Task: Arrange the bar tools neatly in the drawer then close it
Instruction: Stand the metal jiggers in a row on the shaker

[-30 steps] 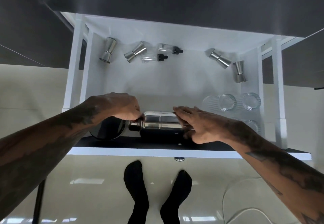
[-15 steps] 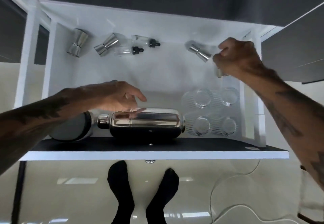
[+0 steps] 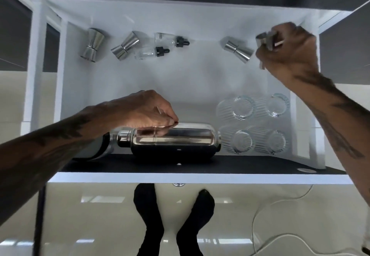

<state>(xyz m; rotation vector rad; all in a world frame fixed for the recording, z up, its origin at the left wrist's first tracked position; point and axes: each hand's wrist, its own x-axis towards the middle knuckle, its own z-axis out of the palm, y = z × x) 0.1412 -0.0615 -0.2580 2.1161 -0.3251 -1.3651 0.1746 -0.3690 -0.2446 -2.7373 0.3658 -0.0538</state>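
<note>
Though the right hand [image 3: 288, 49] is curled into a fist at the far right corner of the open drawer [image 3: 200, 177], only the rim and a sliver of the steel jigger [image 3: 264, 40] it grips show between its fingers [image 3: 269, 59]; the rest of that jigger is hidden inside the fist, and its outline is blurred. Just left of those fingers lies a second jigger [image 3: 237, 49] on its side; farther left, well apart from them, lie two more, one [image 3: 125, 45] tilted and one [image 3: 93, 45] near the drawer's left wall; four jiggers in all can be counted. Between the left pair and the right pair lie two clear dropper bottles [image 3: 162, 44] with black caps, nearly touching.

The left hand [image 3: 144, 111] rests on the polished shaker [image 3: 170, 141], which lies on its side along the drawer's near edge; its fingers [image 3: 170, 116] are bent and pressed together on the upper curve of the shaker, the fingertips partly merged with their reflection. Beneath the left forearm a dark round object [image 3: 100, 147] beside the shaker's cap is mostly covered, and what it is cannot be told. Right of the left fingers, just past the shaker's base, stand four ribbed clear glasses [image 3: 254, 123] in a two-by-two block, their walls hard to separate; the drawer's near inner face is lost in black shadow.
</note>
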